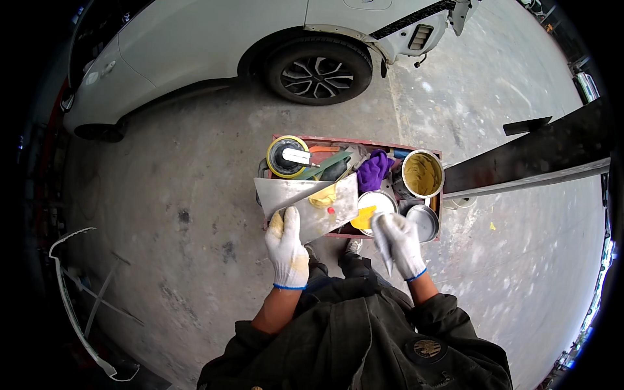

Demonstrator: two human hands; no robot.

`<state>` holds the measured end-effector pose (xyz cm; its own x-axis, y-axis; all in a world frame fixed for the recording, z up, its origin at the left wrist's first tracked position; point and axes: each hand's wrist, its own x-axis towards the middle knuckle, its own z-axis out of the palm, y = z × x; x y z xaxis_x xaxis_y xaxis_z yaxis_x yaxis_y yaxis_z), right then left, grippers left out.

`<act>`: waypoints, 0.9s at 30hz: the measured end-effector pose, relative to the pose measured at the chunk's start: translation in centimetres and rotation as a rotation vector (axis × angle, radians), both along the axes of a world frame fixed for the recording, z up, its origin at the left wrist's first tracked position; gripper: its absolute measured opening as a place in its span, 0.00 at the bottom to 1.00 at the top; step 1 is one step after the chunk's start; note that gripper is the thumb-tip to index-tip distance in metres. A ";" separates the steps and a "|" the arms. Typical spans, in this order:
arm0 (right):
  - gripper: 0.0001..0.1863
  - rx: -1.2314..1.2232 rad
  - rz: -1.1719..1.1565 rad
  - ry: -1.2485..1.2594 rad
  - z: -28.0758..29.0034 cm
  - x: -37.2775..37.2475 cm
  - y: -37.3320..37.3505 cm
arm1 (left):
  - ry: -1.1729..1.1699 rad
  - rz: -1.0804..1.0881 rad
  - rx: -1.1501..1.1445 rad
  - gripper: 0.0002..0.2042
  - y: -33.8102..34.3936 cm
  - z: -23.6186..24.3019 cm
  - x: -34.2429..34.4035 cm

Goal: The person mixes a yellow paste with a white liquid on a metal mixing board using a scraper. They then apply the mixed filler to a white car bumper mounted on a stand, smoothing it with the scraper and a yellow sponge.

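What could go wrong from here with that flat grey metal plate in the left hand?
The white-gloved left hand grips the flat grey metal plate at one side, so tilting might let the pale yellow lump slide off. The crumpled purple cloth lies close by and could get smeared. The round, open metal can shows its brownish-yellow paste uncovered, so dirt might fall in.

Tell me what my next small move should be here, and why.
I'd probably free the right hand by setting down the greyish thing it seems to hold, too blurred to identify. The left hand holds the metal plate, where a red dab sits unmixed beside the yellow paste, so a free hand could help blend them.
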<state>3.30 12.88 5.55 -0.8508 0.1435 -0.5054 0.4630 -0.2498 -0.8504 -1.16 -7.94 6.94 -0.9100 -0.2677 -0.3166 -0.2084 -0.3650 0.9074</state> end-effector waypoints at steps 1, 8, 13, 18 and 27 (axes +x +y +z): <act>0.16 0.030 -0.091 -0.039 -1.8 0.2 1.4 | -0.017 0.039 0.059 0.12 -0.1 -0.4 -0.2; 0.18 0.004 0.098 0.042 -0.1 1.5 2.0 | 0.004 0.012 -0.121 0.11 -0.3 -2.9 0.8; 0.18 0.027 0.212 0.068 2.0 1.1 -0.8 | 0.062 -0.082 -0.344 0.09 1.0 -0.3 1.8; 0.17 0.005 0.039 0.057 0.2 1.3 0.6 | 0.117 -0.034 -0.296 0.09 0.8 -0.3 1.6; 0.22 0.816 0.055 0.084 -16.0 -1.9 7.6 | 0.047 -0.017 -0.321 0.14 -2.5 -1.5 2.2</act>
